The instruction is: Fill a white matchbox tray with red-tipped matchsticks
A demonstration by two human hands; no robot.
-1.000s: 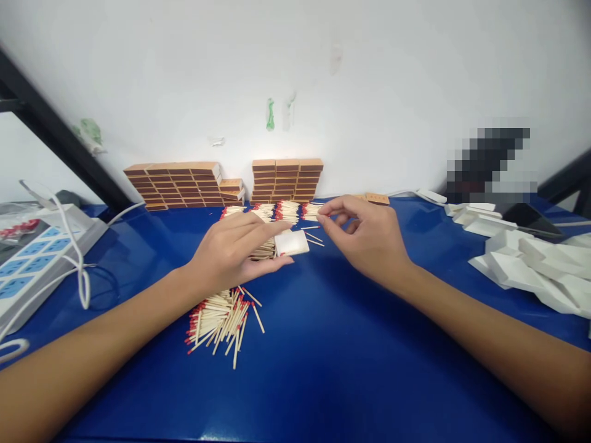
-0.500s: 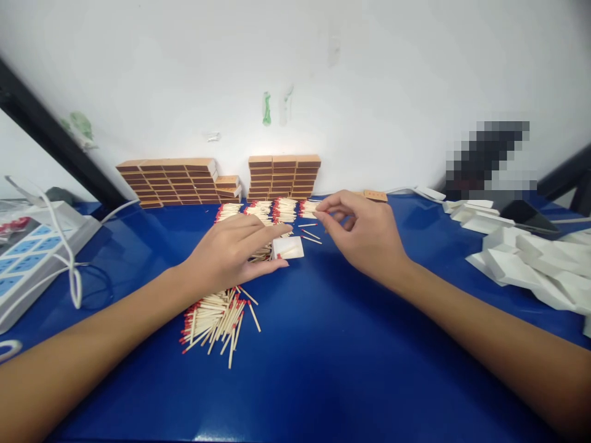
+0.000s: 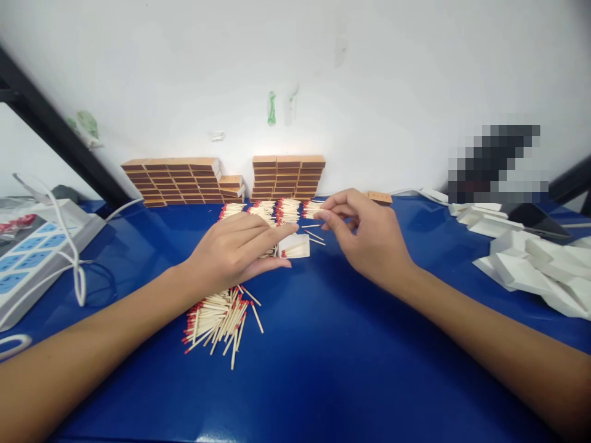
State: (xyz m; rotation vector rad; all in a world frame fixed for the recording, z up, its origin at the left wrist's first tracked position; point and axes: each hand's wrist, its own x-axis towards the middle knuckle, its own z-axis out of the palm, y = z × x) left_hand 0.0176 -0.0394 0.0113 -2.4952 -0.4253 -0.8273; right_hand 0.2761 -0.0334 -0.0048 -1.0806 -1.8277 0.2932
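My left hand (image 3: 240, 249) reaches over the table with its thumb and index finger on either side of a small white matchbox tray (image 3: 302, 245). Several red-tipped matches (image 3: 294, 251) lie inside that tray. My right hand (image 3: 357, 224) is curled beside the rightmost pile of matches (image 3: 311, 209), thumb and fingertips pinched together. Whatever sits between those fingertips is too small to make out. A few loose matches (image 3: 315, 235) lie between the hands. Below my left wrist is a larger heap of matches (image 3: 217, 320), and further piles (image 3: 287, 211) line up behind the tray.
Stacked matchboxes (image 3: 178, 181) stand against the wall at left, with a second stack (image 3: 289, 178) beside them. One matchbox (image 3: 380, 197) lies behind my right hand. A power strip (image 3: 32, 252) with white cables is on the left; folded white paper pieces (image 3: 540, 264) are on the right.
The view has shifted slightly. More matches show in the tray. My right hand's fingertips have moved a little by the rightmost pile; my left hand stays at the tray.
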